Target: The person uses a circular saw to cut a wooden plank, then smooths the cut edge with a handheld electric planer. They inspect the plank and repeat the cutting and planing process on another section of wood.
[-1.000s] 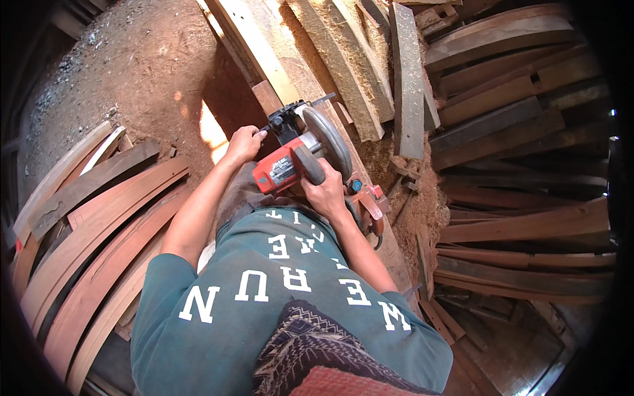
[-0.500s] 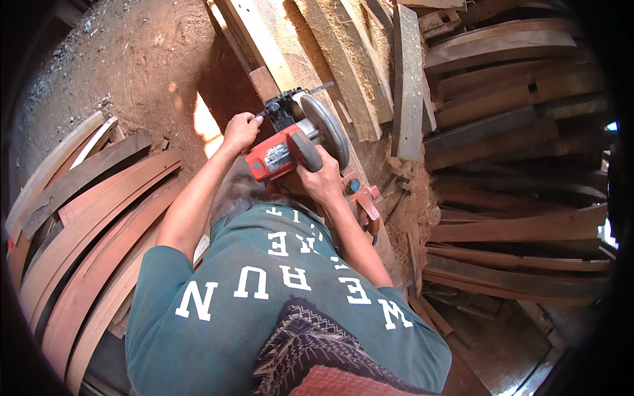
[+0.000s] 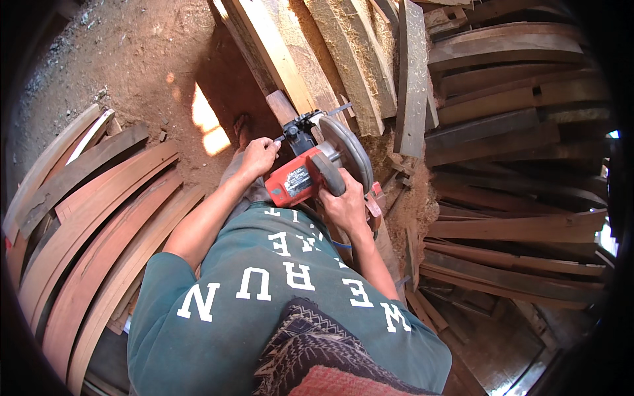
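A red circular saw with a grey round blade guard is held close in front of my body. My right hand is wrapped round its dark handle. On the saw's other side, my left hand has its fingers closed on a small dark knob or rod at the saw's front. Under the saw's front lies a short piece of wood beside a long pale plank. The blade's cutting edge is hidden from here.
Curved reddish boards are stacked at left. More curved timbers fill the right side. Sawdust-covered planks lie ahead, next to a dark board. Beneath the saw, part of a red tool shows. Bare ground lies far left.
Both hands and the saw have come nearer my body and slightly right. The saw now covers the blue knob of the red tool beneath it. Both hands keep their hold.
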